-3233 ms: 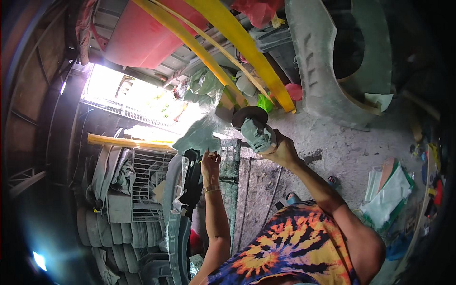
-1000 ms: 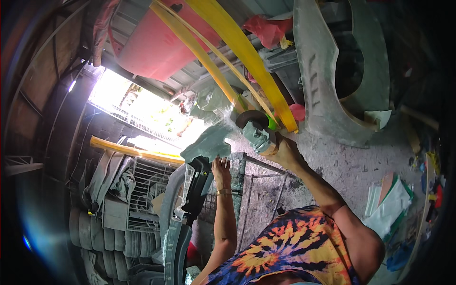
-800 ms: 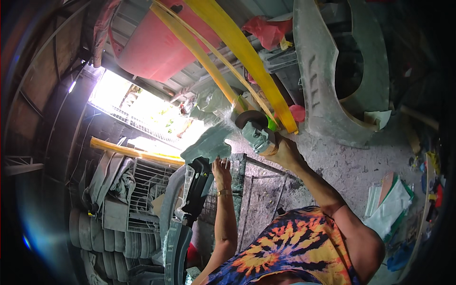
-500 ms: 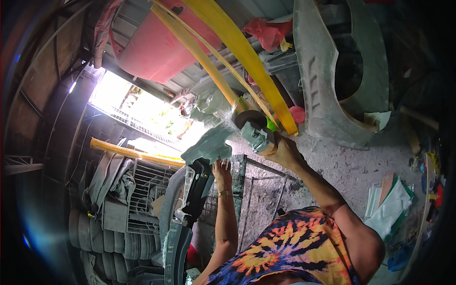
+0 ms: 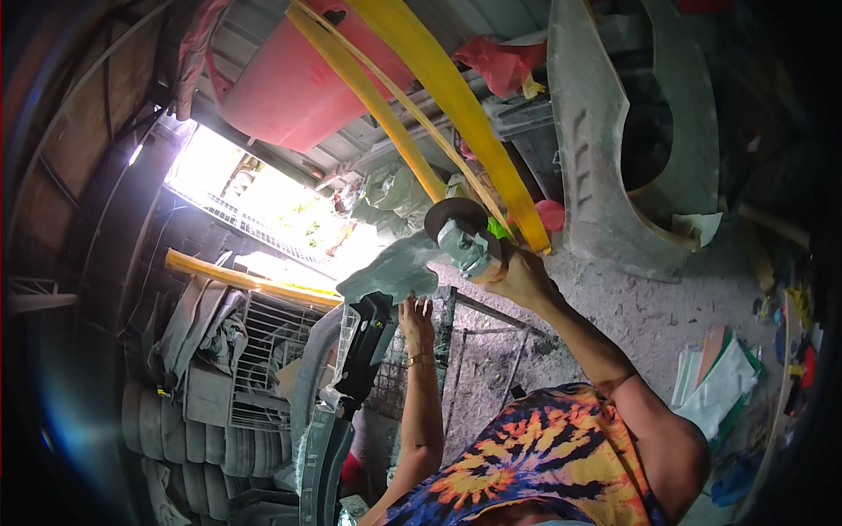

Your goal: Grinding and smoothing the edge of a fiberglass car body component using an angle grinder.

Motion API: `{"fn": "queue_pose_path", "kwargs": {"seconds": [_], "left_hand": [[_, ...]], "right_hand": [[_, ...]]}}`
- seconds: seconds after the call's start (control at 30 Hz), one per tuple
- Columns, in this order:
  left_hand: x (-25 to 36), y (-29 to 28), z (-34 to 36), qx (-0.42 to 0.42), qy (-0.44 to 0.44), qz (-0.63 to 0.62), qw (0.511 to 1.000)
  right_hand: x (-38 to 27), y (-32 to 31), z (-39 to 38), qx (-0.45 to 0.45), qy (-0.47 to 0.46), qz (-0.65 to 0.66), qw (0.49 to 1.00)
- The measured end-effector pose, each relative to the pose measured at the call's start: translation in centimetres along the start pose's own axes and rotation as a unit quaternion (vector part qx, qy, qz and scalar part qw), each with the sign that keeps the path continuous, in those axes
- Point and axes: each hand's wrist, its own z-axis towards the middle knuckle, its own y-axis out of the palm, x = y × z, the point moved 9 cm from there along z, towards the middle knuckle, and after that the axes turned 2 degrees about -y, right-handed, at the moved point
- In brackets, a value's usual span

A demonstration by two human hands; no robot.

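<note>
A pale grey-green moulded panel (image 5: 386, 270) with an irregular edge rests at the top of a black frame-like part (image 5: 364, 337). My right hand (image 5: 521, 275) is wrapped round an angle grinder (image 5: 467, 249), whose dark round disc (image 5: 454, 216) sits just above the panel's right end. Whether the disc touches the panel I cannot tell. Below the panel's lower edge is my left hand (image 5: 417, 320), fingers pointing up and a little apart, tips at or close to that edge. A band circles the left wrist.
Long yellow strips (image 5: 469, 114) slant down from above, beside a red panel (image 5: 307, 88). Grey fender-like panels (image 5: 589, 149) hang at the right. Wire racks (image 5: 272, 351) and stacked dark curved parts (image 5: 206, 451) stand at the left. Bright light enters through an opening (image 5: 254, 193).
The grinder's disc has shifted slightly and tilted, showing more of its face. The pale spray of dust at the panel's edge is gone. My left fingers have loosened a little at the panel's lower edge.
</note>
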Motion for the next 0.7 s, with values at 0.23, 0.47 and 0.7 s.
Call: {"fn": "queue_pose_path", "kwargs": {"seconds": [0.23,0.47,0.7], "left_hand": [[0.6,-0.3,0.8,-0.018,-0.006,-0.035,0.999],[1.2,0.6,-0.3,-0.025,0.006,0.008,1.0],[-1.9,2.5,-5.2,-0.087,-0.03,0.071,0.993]], "right_hand": [[1.4,-4.8,1.3,0.072,0.061,0.021,0.995],[4.3,-8.0,-2.9,0.096,0.119,-0.007,0.988],[7.8,-8.8,-7.9,0.086,0.185,-0.032,0.979]]}}
